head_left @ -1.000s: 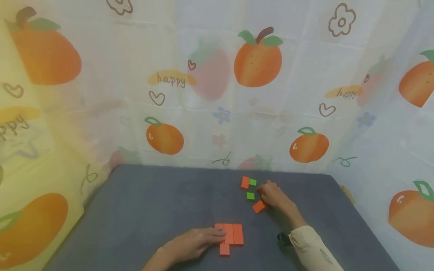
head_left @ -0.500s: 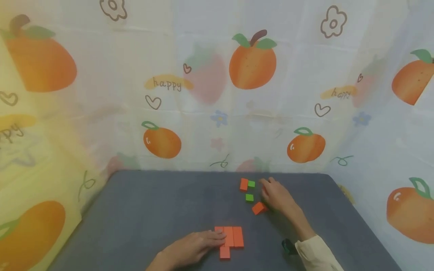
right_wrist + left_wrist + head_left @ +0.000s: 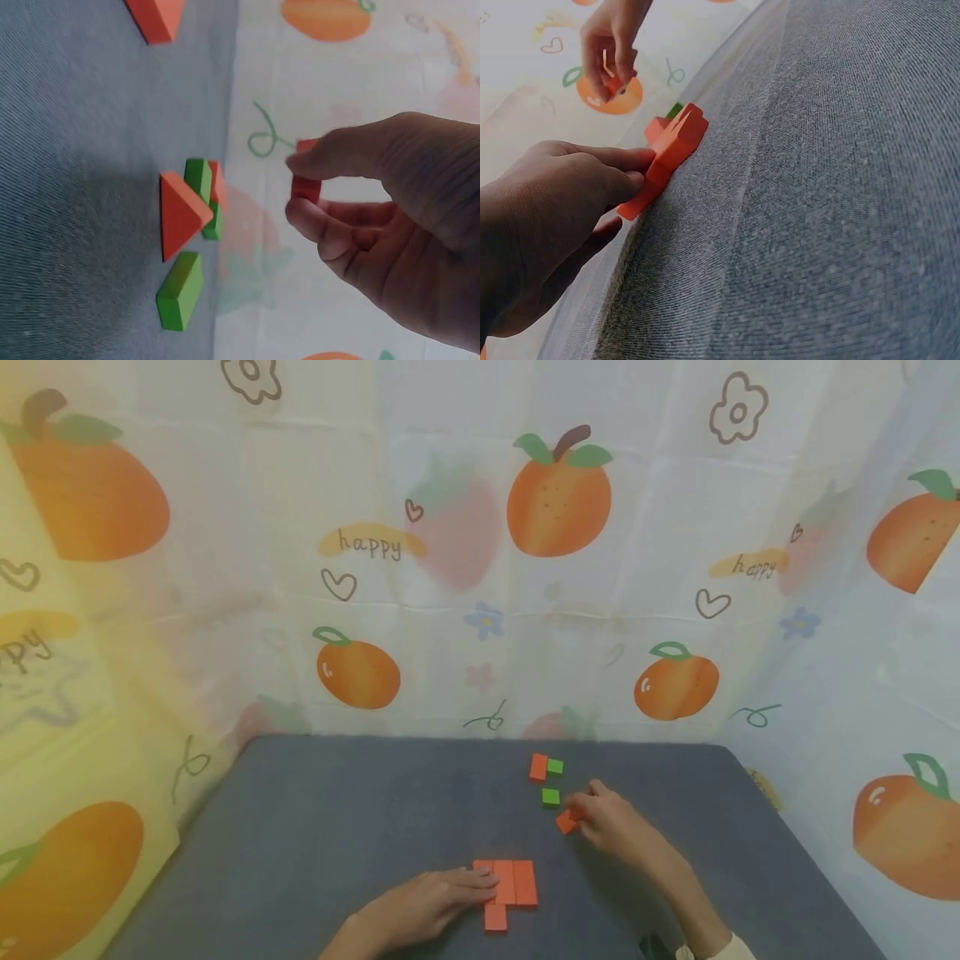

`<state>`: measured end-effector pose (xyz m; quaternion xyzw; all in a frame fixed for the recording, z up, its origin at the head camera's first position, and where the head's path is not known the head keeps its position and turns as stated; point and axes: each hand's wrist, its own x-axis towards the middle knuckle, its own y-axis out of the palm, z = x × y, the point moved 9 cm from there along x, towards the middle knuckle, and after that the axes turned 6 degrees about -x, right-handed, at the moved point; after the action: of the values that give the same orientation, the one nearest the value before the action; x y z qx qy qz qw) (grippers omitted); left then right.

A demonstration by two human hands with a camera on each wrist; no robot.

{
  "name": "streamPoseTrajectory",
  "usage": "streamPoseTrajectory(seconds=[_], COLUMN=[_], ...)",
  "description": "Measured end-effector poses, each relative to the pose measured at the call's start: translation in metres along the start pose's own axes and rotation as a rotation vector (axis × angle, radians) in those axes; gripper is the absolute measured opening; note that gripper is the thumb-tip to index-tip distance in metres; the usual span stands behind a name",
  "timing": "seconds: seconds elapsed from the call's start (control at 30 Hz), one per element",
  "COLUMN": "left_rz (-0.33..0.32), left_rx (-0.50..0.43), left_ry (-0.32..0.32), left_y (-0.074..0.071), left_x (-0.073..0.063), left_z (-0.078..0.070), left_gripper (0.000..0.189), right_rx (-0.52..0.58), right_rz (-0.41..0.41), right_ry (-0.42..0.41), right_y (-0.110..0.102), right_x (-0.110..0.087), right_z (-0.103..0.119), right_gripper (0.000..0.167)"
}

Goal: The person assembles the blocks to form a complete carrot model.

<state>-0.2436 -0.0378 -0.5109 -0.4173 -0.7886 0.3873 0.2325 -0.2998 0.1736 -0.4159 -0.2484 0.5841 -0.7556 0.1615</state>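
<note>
My left hand (image 3: 427,906) lies with straight fingers on the left part of a flat group of orange blocks (image 3: 525,885), partly covering it. A smaller orange block (image 3: 496,918) adjoins the group's near side. In the left wrist view, the fingertips touch the orange blocks (image 3: 676,142). My right hand (image 3: 618,831) pinches a small red block (image 3: 305,187) between thumb and fingers, held up off the table. Behind it in the head view, an orange triangular block (image 3: 567,822) is partly hidden by the fingers. A green block (image 3: 551,797) stands just left of the right hand.
Toward the back of the dark grey table (image 3: 337,810), an orange block (image 3: 538,767) stands beside another green block (image 3: 555,767). In the right wrist view, a green block (image 3: 180,292) lies near the triangular one. A fruit-print cloth (image 3: 450,610) hangs behind the table.
My right hand has come back from the far side of the table toward me and now overlaps the orange triangular block in the head view. My left hand stays on the orange group.
</note>
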Motion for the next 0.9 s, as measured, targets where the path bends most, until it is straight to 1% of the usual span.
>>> streamPoseTrajectory(seconds=[0.1, 0.2, 0.3, 0.47, 0.53, 0.63, 0.7, 0.9], left_rz=[-0.012, -0.015, -0.021, -0.04, -0.042, -0.038, -0.038, -0.035], left_rx=[0.002, -0.003, 0.003, 0.023, 0.022, 0.013, 0.011, 0.03], left_ry=[0.006, 0.012, 0.03, 0.048, 0.047, 0.047, 0.054, 0.055], left_y=[0.0, 0.001, 0.001, 0.0, -0.001, -0.002, -0.003, -0.004], left_x=[-0.001, -0.002, -0.002, -0.003, -0.003, -0.004, -0.004, -0.004], left_z=[0.001, 0.001, 0.0, -0.001, -0.002, -0.004, -0.005, -0.007], left_gripper=[0.04, 0.041, 0.041, 0.04, 0.04, 0.041, 0.041, 0.042], right_rx=[0.016, 0.027, 0.031, 0.01, 0.03, 0.085, 0.099, 0.06], right_rz=[0.058, 0.085, 0.109, 0.152, 0.182, 0.223, 0.225, 0.136], right_ry=[0.002, -0.022, -0.084, -0.21, -0.251, -0.275, -0.283, -0.323], right_y=[0.007, 0.015, 0.025, 0.045, 0.055, 0.069, 0.075, 0.079], right_x=[-0.005, -0.011, -0.017, -0.025, -0.028, -0.031, -0.033, -0.033], right_z=[0.008, 0.018, 0.03, 0.054, 0.064, 0.075, 0.08, 0.086], right_gripper=[0.028, 0.028, 0.026, 0.022, 0.02, 0.019, 0.02, 0.025])
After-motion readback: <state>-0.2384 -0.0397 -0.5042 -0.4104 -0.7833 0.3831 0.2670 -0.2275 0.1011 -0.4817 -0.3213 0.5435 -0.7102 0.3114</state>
